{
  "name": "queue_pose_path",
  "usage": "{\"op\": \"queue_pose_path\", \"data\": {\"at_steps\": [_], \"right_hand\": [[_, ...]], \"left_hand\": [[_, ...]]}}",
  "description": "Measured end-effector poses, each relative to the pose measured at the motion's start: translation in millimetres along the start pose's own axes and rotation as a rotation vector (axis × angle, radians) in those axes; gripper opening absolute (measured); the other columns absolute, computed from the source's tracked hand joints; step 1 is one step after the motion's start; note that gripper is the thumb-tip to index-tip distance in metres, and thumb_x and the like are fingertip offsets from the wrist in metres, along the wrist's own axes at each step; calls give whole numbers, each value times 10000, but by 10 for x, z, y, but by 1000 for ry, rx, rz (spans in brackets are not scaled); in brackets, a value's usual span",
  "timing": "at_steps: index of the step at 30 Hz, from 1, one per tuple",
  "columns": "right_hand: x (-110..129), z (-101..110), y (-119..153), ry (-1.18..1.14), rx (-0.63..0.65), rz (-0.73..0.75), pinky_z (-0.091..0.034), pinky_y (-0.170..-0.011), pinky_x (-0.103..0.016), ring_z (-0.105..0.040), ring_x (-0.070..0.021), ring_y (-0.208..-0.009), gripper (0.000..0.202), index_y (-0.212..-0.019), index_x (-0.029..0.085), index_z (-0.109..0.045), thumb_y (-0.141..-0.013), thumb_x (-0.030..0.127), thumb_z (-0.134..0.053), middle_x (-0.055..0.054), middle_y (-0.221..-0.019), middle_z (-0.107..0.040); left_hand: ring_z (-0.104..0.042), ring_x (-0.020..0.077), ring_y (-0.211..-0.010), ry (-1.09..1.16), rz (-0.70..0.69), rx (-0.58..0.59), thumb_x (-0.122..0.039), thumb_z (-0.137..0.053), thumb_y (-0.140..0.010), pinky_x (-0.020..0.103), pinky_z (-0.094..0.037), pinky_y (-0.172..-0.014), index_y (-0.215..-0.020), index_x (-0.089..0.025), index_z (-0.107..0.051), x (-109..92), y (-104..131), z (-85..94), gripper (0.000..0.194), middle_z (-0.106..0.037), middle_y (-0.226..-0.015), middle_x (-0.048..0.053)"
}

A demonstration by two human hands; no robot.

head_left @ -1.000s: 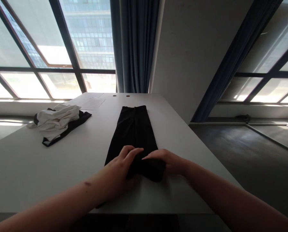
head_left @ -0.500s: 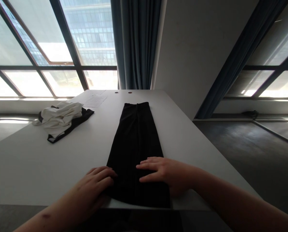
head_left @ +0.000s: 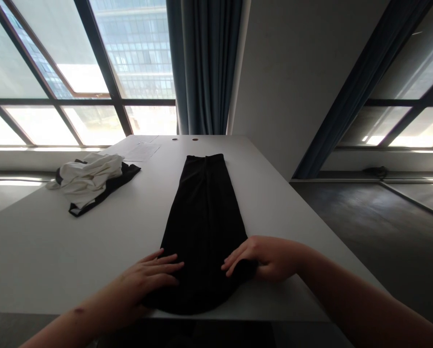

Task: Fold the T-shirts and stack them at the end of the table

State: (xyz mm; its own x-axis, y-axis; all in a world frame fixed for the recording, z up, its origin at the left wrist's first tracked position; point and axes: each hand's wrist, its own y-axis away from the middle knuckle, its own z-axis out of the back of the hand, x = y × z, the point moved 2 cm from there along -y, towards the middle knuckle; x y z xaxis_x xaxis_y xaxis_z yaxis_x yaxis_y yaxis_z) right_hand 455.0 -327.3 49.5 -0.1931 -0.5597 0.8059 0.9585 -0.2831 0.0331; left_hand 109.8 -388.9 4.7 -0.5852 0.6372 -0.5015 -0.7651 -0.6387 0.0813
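Note:
A long black garment [head_left: 205, 212] with a waistband at its far end lies lengthwise on the white table [head_left: 74, 261]; whether it is a skirt or trousers I cannot tell. My left hand [head_left: 149, 282] rests on its near left edge, fingers spread and lying flat on the cloth. At the near right corner, my right hand [head_left: 261, 258] has its fingers bent over a gathered, raised bit of the hem, gripping it. My right thumb is partly hidden by the cloth. The near hem curves close to the table's front edge.
A crumpled white and black garment [head_left: 89, 179] lies on the table's left side. Behind it are sheets of paper [head_left: 141, 151]. Two round holes show near the far edge. A blue curtain [head_left: 203, 67] and windows stand beyond.
My right hand has gone from lying flat on the cloth to gripping its near right corner, which is now lifted and folded inward. My left hand's fingers have spread further over the cloth.

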Motion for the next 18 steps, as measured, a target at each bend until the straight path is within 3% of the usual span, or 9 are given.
{"op": "queue_pose_path", "data": {"at_steps": [2, 5, 10, 13, 16, 18], "right_hand": [[11, -16, 2, -15, -2, 24, -528, -1049, -345, -703, -229, -1191, 380, -1309, 183, -731, -965, 189, -568, -108, -1291, -738], [46, -33, -10, -49, 8, 61, -554, -968, -307, -735, -221, -1111, 346, -1271, 157, -744, -989, 219, -554, -122, -1216, -767], [100, -10, -26, -196, -11, 155, -570, -889, -302, -753, -232, -1029, 367, -1192, 112, -760, -1030, 357, -540, -160, -1121, -784], [-44, 61, -12, -237, -205, 91, -573, -821, -312, -750, -223, -908, 375, -1051, 120, -782, -986, 452, -618, -128, -998, -794], [-346, 176, -26, -313, -550, -99, -565, -758, -326, -721, -211, -790, 398, -926, 147, -764, -918, 536, -683, -67, -867, -778], [-561, 262, -65, -334, -771, -212, -561, -805, -359, -721, -236, -837, 409, -963, 156, -758, -892, 553, -687, -57, -888, -778]], "left_hand": [[-458, 261, -1472, 35, -21, 45, -3, -549, -708, 499, -318, -1260, -1356, -360, -640, -64, 4, 73, 746, -561, -1537, -32], [-605, 222, -1335, 114, -12, 51, -19, -521, -795, 380, -459, -1156, -1351, -363, -647, -139, 25, 251, 666, -659, -1430, -30], [-732, 187, -1022, 153, -5, -65, -161, -534, -942, 275, -545, -950, -1236, -320, -702, -171, -20, 608, 374, -781, -1141, 2], [-724, 181, -848, 172, 6, -184, -285, -567, -957, 254, -561, -779, -1142, -253, -712, -90, -187, 783, 237, -777, -963, 22], [-675, 175, -716, 223, 112, -325, -425, -576, -942, 251, -526, -623, -1065, -207, -692, 124, -454, 897, 276, -725, -833, 21], [-668, 195, -752, 226, 166, -359, -491, -573, -925, 277, -526, -651, -1036, -196, -684, 316, -663, 927, 334, -714, -831, 26]]}}
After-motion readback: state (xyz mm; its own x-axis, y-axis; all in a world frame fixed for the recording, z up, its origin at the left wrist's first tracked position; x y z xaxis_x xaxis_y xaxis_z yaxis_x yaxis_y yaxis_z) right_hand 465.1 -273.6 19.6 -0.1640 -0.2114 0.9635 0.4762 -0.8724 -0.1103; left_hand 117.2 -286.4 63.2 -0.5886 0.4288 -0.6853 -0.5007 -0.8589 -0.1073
